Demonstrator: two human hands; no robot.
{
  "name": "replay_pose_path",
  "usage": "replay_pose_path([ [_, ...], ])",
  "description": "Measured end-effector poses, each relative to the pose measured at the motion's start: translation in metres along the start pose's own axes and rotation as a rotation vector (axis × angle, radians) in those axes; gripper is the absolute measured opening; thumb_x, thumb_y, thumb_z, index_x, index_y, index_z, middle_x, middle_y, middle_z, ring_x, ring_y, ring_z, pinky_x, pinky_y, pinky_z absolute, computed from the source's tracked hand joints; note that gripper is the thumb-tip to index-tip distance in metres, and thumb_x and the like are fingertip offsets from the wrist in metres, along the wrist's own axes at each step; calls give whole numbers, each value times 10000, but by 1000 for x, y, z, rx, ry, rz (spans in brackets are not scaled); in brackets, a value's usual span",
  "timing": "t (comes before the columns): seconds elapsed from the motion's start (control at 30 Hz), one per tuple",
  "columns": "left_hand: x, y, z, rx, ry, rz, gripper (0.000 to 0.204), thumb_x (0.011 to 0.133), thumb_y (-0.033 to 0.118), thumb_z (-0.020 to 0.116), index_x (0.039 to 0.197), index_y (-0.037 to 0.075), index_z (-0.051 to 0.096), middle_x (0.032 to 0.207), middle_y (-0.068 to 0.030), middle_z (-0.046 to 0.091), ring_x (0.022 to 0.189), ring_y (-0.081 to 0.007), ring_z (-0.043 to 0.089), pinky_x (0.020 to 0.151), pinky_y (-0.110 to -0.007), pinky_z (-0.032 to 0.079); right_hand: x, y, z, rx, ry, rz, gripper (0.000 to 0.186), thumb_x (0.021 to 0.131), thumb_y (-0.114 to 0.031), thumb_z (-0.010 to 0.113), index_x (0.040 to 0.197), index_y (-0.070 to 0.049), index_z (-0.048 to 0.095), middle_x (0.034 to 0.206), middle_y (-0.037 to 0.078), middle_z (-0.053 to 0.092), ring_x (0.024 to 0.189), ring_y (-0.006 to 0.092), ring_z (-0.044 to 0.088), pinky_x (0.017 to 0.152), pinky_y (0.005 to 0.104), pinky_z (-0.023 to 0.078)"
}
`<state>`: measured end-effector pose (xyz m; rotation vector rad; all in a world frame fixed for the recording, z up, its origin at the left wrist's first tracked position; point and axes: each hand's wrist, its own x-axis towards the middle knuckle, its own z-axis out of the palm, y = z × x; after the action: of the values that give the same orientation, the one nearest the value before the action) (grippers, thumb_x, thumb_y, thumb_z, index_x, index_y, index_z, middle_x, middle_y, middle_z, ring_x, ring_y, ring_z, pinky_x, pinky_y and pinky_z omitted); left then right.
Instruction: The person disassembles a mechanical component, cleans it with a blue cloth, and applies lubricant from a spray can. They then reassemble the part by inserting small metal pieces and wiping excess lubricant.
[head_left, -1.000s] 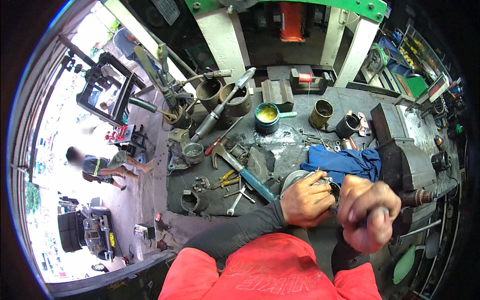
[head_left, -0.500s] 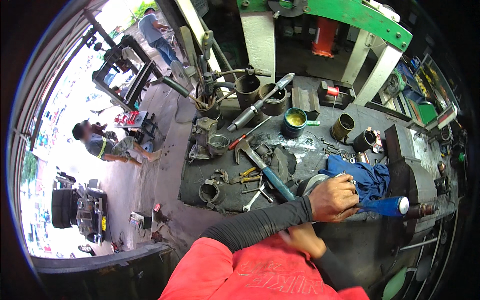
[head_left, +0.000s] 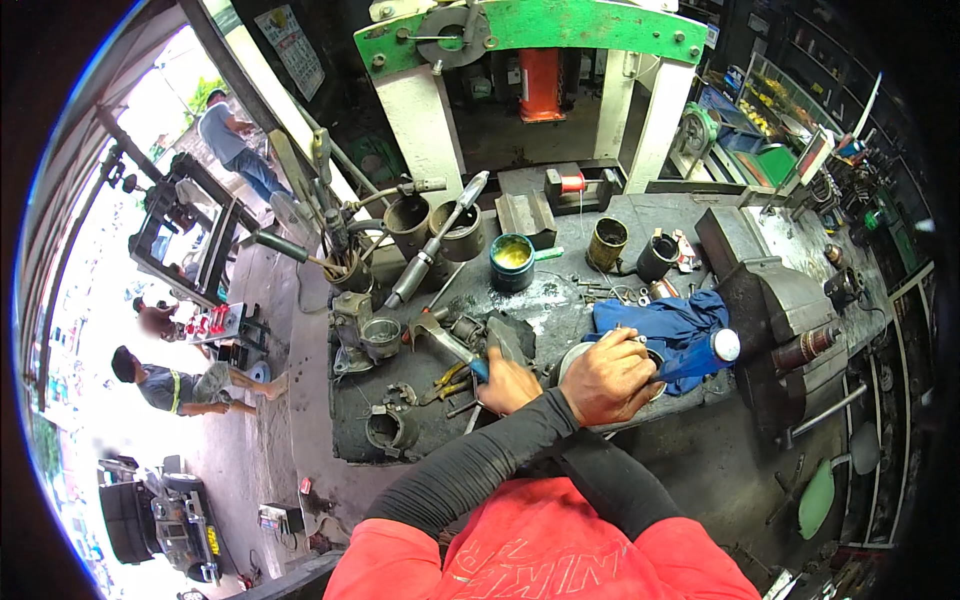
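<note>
My arms cross, the left forearm lying over the right. My left hand (head_left: 612, 378) is closed on a tool with a thick blue handle (head_left: 703, 357) and a pale end cap; the tool's other end is hidden. Under that hand a round metal part (head_left: 570, 362) shows only in part. My right hand (head_left: 512, 386), left of it, is closed around the blue grip of a claw hammer (head_left: 455, 348), whose head points left on the bench. Against the left hand's far side lies a crumpled blue cloth (head_left: 655, 325). Pliers (head_left: 447, 385) with yellow handles lie left of the right hand.
A tin of yellowish grease (head_left: 512, 255) stands mid-bench, near metal cylinders (head_left: 608, 243). A large vise (head_left: 770, 310) stands at right. Castings (head_left: 392, 428) sit near the left edge. A green and white press frame (head_left: 540, 35) rises behind. People (head_left: 165, 385) are outside at left.
My right hand has come from beneath the left forearm to the hammer's handle and closed on it. My left hand still grips the blue-handled tool. The whole view has shifted.
</note>
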<state>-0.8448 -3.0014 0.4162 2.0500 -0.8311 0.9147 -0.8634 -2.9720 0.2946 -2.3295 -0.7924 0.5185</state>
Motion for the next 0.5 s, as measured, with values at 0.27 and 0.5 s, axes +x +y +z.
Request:
replay_pose_path([
  [0.27,0,1,-4,-34,-67,-35,201,848,116,790,875,6,624,949,-166,670,957,-336,680,1038,-506,520,-197,92,-78,304,-308,-27,219,857,-219,715,954,-34,650,872,235,686,796,445,677,703,507,510],
  [0.5,-1,-1,-5,-37,-109,-25,187,849,92,798,880,2,637,978,-187,693,975,-361,690,1013,-532,528,-324,91,-199,576,-302,259,262,805,-93,821,1033,-24,713,808,10,641,792,83,586,721,308,494],
])
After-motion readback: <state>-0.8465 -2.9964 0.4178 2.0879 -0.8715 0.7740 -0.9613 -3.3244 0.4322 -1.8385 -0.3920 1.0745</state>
